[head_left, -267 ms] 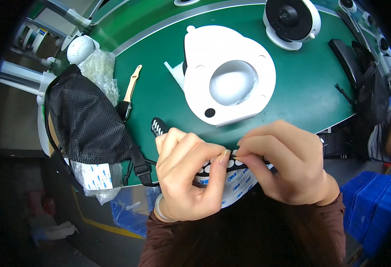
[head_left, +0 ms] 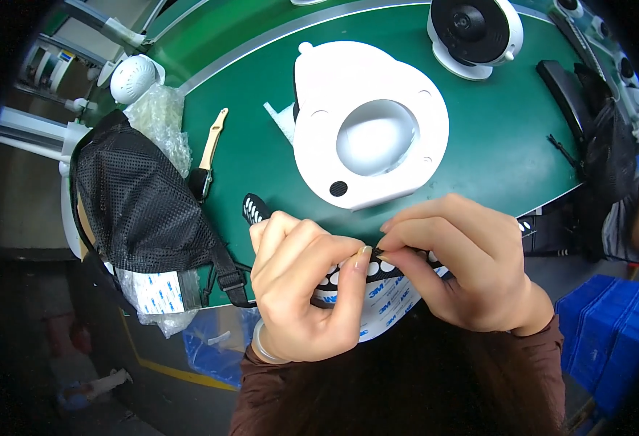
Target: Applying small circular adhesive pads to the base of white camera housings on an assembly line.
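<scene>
At the near edge of the green table, both my hands work on a black strip dotted with white ovals. My left hand pinches it between thumb and index finger. Close beside those fingertips, my right hand pinches the strip too, thumb and index bent together. One end of the strip shows beyond my left hand, and another dotted piece shows past my right wrist. Under the strip lies a white sheet with blue print, partly covered by my hands. Just beyond stands a white rounded housing with a large round hollow.
A black mesh bag lies at left, near bubble wrap and a watch with a beige strap. A black-and-white round device on a stand is at the far right. Blue bins stand below right.
Both hands stay nearly in place, fingertips shifting slightly at the strip. A little more black strip shows between them, and its dotted part now appears past my right wrist. The view shifts slightly.
</scene>
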The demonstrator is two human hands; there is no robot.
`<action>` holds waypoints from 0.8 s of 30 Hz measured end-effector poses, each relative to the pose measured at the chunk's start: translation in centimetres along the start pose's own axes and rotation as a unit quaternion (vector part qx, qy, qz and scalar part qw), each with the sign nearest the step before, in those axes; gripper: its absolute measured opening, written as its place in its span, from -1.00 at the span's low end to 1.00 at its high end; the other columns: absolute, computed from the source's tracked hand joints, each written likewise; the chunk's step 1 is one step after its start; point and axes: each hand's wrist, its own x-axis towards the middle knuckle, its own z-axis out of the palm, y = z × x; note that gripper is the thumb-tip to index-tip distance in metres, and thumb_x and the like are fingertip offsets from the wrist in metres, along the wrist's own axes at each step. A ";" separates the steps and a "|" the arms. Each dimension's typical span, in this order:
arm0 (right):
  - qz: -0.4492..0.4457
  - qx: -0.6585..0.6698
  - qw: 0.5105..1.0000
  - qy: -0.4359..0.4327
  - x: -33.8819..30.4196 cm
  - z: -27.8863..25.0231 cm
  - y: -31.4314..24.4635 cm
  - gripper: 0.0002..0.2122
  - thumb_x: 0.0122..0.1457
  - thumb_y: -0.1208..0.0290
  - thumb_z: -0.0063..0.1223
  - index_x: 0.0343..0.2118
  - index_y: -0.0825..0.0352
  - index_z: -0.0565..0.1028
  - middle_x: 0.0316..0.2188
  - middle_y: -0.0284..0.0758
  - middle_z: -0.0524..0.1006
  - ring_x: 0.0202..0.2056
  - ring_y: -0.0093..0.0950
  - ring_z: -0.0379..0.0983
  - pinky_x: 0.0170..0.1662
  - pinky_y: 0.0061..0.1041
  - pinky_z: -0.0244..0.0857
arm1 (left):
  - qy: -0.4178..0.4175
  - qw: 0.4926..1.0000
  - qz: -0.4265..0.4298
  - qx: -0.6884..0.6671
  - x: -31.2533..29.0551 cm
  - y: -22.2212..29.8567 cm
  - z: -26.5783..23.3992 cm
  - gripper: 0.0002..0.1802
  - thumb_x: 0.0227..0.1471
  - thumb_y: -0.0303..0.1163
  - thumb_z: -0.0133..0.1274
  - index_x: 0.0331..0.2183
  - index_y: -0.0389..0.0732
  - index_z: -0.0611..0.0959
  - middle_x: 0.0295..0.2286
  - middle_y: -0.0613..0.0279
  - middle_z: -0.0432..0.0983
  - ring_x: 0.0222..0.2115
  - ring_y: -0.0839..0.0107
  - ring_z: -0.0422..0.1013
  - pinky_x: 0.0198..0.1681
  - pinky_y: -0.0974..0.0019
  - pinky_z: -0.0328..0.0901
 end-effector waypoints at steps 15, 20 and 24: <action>0.251 0.091 0.960 0.082 1.0 -2.0 1.1 -0.94 -0.03 0.58 0.05 -0.47 0.45 0.47 -0.47 -0.34 0.50 -0.43 -0.65 0.38 -0.34 -0.72 0.23 | -0.014 0.997 -0.035 -0.062 0.4 -0.9 1.3 -0.91 -0.32 -0.57 0.09 -0.58 -0.22 0.56 -0.57 0.24 0.35 -0.61 0.40 0.19 -0.44 0.40 0.02; 0.260 0.105 0.956 0.089 1.1 -1.7 1.0 -0.94 -0.03 0.57 0.07 -0.48 0.44 0.48 -0.51 -0.39 0.49 -0.44 -0.68 0.37 -0.36 -0.74 0.22 | -0.006 0.998 -0.017 -0.055 0.6 -1.0 1.4 -0.92 -0.30 -0.56 0.09 -0.58 -0.22 0.55 -0.58 0.25 0.35 -0.60 0.39 0.22 -0.44 0.38 0.01; 0.254 0.092 0.959 0.088 1.2 -1.7 1.0 -0.94 -0.03 0.57 0.07 -0.49 0.44 0.48 -0.52 -0.40 0.49 -0.45 -0.68 0.37 -0.36 -0.74 0.22 | -0.009 0.999 -0.023 -0.048 0.6 -0.8 1.3 -0.92 -0.30 -0.57 0.09 -0.59 -0.22 0.55 -0.58 0.25 0.34 -0.59 0.38 0.22 -0.43 0.38 0.01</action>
